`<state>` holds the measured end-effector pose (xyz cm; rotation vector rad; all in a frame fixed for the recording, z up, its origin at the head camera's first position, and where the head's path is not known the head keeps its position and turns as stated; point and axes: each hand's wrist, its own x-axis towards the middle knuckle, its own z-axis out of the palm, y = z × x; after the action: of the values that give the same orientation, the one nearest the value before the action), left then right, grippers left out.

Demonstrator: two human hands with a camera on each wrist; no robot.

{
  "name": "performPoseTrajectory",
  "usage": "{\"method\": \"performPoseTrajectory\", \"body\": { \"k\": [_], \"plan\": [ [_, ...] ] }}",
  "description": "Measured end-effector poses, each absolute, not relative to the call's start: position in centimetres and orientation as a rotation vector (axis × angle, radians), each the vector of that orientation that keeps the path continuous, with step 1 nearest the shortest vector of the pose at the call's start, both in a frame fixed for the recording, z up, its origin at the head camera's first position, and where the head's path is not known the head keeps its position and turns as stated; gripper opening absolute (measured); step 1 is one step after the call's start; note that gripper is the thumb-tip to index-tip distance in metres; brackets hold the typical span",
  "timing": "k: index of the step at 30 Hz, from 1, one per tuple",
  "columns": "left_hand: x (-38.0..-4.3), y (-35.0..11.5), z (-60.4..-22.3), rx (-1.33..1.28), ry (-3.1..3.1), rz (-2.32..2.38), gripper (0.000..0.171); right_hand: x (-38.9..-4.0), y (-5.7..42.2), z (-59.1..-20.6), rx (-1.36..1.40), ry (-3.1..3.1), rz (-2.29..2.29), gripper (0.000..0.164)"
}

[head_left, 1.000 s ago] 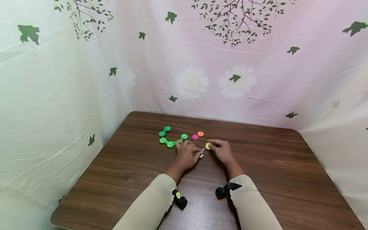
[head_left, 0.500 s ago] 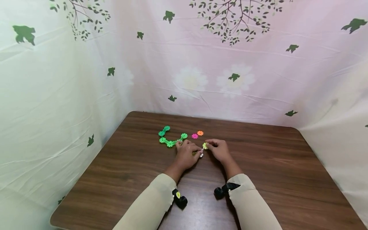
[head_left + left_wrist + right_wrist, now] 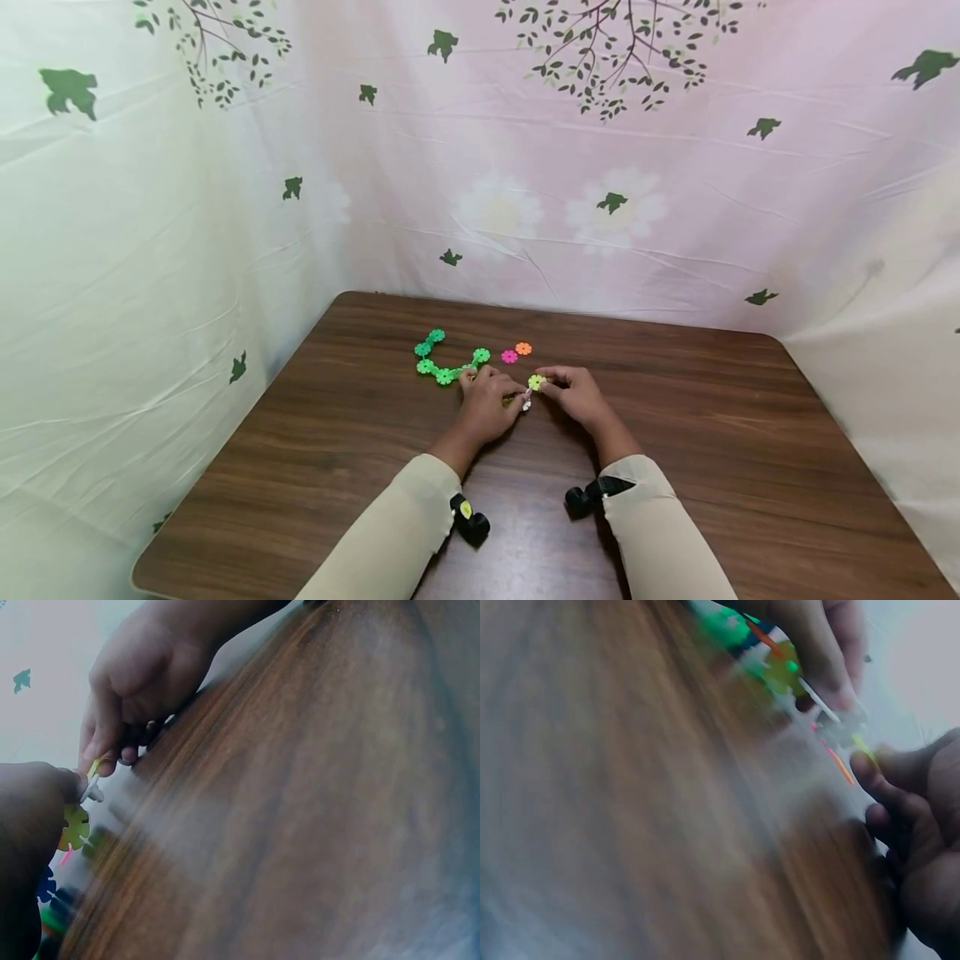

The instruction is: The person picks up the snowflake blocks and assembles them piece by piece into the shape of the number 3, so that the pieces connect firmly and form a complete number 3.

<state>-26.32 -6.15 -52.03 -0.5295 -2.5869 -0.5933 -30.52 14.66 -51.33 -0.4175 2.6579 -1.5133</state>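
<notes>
My left hand point(image 3: 489, 403) pinches a white flower-shaped interlocking disc point(image 3: 91, 790) between thumb and finger. My right hand point(image 3: 581, 398) pinches a bright yellow disc point(image 3: 536, 382) of the same kind, its edge right at the white one's edge. From under my left hand a chain of green discs point(image 3: 444, 377) curves away over the table. Below the left fingers, the left wrist view also shows a dull yellow disc point(image 3: 74, 827) and a blue disc point(image 3: 46, 886); the palm hides part of the chain.
Past the hands, a pink disc point(image 3: 509, 357) and an orange disc point(image 3: 523, 348) lie side by side on the brown wooden table point(image 3: 720, 467). A printed cloth point(image 3: 555, 275) hangs behind the table's far edge and along both sides.
My right hand has brought the yellow disc leftward from a small gap up to the white disc. My left hand has stayed in place, and the loose discs lie as before.
</notes>
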Motion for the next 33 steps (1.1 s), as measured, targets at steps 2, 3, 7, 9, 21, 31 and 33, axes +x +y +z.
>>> {"method": "performPoseTrajectory", "body": {
  "k": [2,3,7,9,21,31,33],
  "plan": [
    [-26.29,-6.14,-51.98,-0.535,-2.591,-0.592,0.018,-30.57,14.96,-51.29,-0.455,2.656,-1.463,0.032],
    [-26.28,-6.14,-51.95,-0.537,-2.592,-0.589,0.019,-30.59,15.05,-51.25,-0.461,2.654,-1.448,0.033],
    [-26.28,-6.10,-51.89,-0.551,-2.600,-0.590,0.021,-30.69,15.31,-51.17,-0.495,2.659,-1.417,0.033],
    [-26.33,-6.10,-51.93,-0.553,-2.601,-0.588,0.021,-30.72,15.30,-51.16,-0.495,2.653,-1.435,0.033],
    [-26.35,-6.06,-52.00,-0.547,-2.629,-0.550,0.022,-30.85,15.02,-51.23,-0.376,2.588,-1.568,0.033],
    [-26.09,-5.92,-51.94,-0.560,-2.591,-0.557,0.021,-30.91,15.31,-51.16,-0.348,2.480,-1.655,0.033],
    [-26.05,-5.92,-51.91,-0.561,-2.583,-0.564,0.020,-30.94,15.37,-51.12,-0.354,2.462,-1.665,0.034]
  ]
}}
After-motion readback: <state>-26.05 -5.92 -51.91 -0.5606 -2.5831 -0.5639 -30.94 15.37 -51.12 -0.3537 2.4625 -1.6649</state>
